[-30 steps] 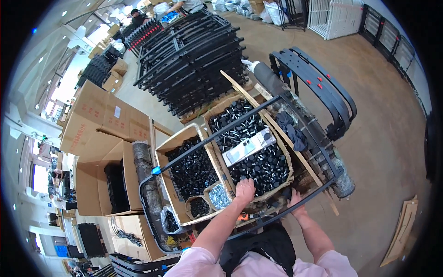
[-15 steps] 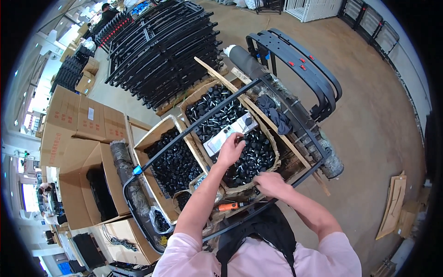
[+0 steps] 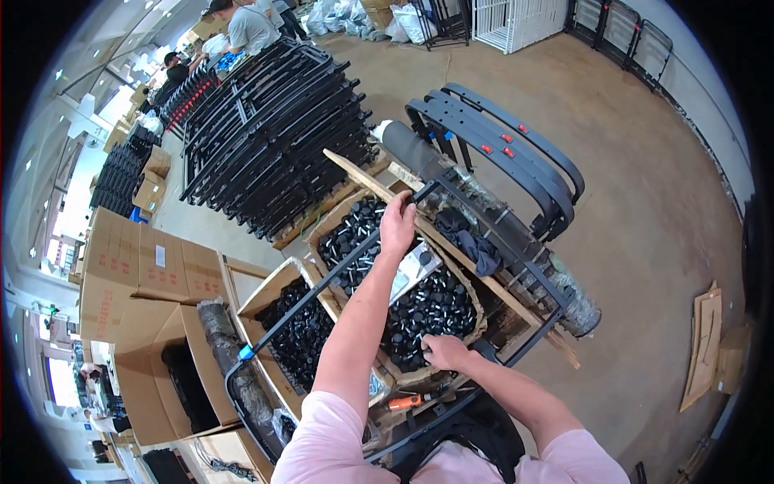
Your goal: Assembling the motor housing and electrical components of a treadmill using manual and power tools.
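My left hand (image 3: 397, 227) is closed around the far part of a black metal tube frame (image 3: 310, 295), near its far corner. The frame lies tilted over several boxes. My right hand (image 3: 445, 353) is low over the near side of a box filled with black round-headed screw-in feet (image 3: 435, 306) with silver studs. Its fingers are bent together at the feet; what they hold is hidden. A flat white packet (image 3: 419, 270) with a dark round mark lies on the feet, partly covered by my left forearm.
Left of the feet stands a box of small black parts (image 3: 298, 339). An orange-handled tool (image 3: 405, 402) lies close to me. Wrapped rolls (image 3: 528, 242), dark cloth (image 3: 468, 242) and curved black frames (image 3: 492, 145) are at right. Stacked black frames (image 3: 274, 129) and people stand beyond.
My left hand has moved from the white packet, away from me, onto the frame bar. My right hand has shifted left from the box's near edge into the feet. The whole view has tilted.
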`<state>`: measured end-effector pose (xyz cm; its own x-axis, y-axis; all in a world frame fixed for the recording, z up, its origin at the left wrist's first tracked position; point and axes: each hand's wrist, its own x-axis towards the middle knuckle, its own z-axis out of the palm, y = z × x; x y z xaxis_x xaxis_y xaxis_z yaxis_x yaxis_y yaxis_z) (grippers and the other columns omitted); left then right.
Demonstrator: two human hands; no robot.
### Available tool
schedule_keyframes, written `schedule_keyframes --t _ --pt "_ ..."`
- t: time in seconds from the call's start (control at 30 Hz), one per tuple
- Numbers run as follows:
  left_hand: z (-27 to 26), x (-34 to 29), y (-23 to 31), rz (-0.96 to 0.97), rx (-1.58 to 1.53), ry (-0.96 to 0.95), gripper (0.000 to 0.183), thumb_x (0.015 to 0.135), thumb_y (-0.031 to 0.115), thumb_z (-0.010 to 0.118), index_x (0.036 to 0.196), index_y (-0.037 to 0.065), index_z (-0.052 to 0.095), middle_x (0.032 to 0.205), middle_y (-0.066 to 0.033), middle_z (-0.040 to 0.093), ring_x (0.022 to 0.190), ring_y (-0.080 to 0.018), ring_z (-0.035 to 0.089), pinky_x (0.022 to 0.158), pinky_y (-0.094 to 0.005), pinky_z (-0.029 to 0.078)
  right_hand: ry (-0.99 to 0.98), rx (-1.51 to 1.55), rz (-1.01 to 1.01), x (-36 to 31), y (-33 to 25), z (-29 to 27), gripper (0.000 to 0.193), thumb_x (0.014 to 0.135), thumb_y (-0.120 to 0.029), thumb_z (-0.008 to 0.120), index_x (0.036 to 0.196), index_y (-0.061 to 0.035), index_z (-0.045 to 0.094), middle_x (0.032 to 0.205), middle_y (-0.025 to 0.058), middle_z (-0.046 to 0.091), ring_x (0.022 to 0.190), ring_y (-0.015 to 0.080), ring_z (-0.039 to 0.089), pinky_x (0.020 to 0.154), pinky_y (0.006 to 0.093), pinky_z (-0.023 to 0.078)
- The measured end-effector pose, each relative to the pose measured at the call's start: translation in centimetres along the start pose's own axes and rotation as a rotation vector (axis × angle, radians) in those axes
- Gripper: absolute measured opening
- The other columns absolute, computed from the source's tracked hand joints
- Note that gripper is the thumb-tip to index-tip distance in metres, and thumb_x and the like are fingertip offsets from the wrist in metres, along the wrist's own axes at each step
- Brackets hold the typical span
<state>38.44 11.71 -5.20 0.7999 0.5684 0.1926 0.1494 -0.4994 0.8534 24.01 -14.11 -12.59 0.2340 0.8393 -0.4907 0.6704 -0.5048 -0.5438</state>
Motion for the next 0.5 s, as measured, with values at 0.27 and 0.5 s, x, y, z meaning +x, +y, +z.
schedule_keyframes --t 0.27,0.5 --pt "2.9 7.0 -1.8 0.099 0.067 -0.064 0.038 0.099 0.015 0.063 0.137 0.006 0.064 0.109 -0.0152 0.073 0.1 -0.0247 0.069 0.094 -0.0367 0.053 0.152 1.001 0.145 -11.1 0.8 -9.1 0.032 0.105 -0.026 0.059 0.125 -0.0032 0.068 0.09 0.0056 0.074 0.08 0.0121 0.068 0.075 0.0309 0.056" --pt "3.7 7.6 -1.7 0.164 0.068 -0.157 0.037 0.1 0.017 0.063 0.135 0.006 0.065 0.123 -0.0196 0.071 0.115 -0.0331 0.068 0.102 -0.0394 0.051 0.354 1.057 0.359 -19.3 4.4 -7.8 0.035 0.101 -0.032 0.069 0.118 -0.0016 0.072 0.086 0.0033 0.072 0.078 0.0112 0.067 0.071 0.0294 0.056"
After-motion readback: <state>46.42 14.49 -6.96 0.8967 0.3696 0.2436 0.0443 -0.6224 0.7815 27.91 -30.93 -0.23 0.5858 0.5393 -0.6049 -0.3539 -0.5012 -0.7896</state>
